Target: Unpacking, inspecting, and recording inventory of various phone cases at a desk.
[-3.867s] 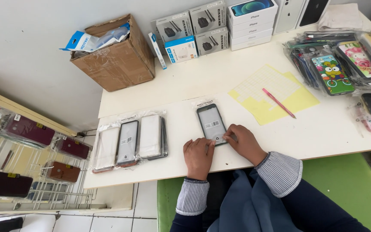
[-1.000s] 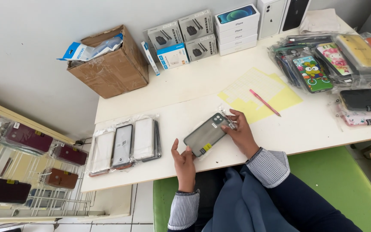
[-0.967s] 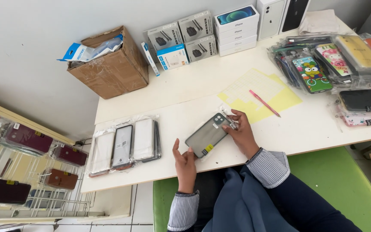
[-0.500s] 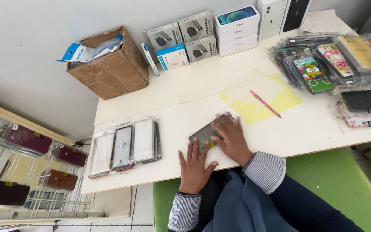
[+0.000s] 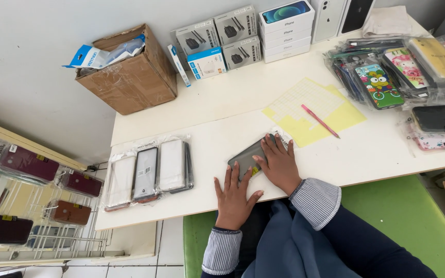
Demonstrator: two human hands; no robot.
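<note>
A grey phone case in a clear sleeve [image 5: 247, 156] lies flat on the white table [image 5: 222, 110], near its front edge. My right hand [image 5: 280, 166] rests palm-down on the case's right part, fingers spread over it. My left hand [image 5: 234, 197] lies flat on the table just below and left of the case, its fingertips touching the case's lower edge. Both arms wear striped cuffs under dark sleeves.
Three bagged phone cases [image 5: 148, 167] lie at the front left. Yellow sheets [image 5: 312, 110] with a pink pen [image 5: 320, 121] sit to the right. A cardboard box [image 5: 130, 72], stacked product boxes [image 5: 243, 36] and a pile of patterned cases [image 5: 403, 72] line the back and right. A wire rack [image 5: 21, 206] stands left.
The case was held tilted above the table in both hands. It now lies flat on the table, with both hands pressed down on and beside it.
</note>
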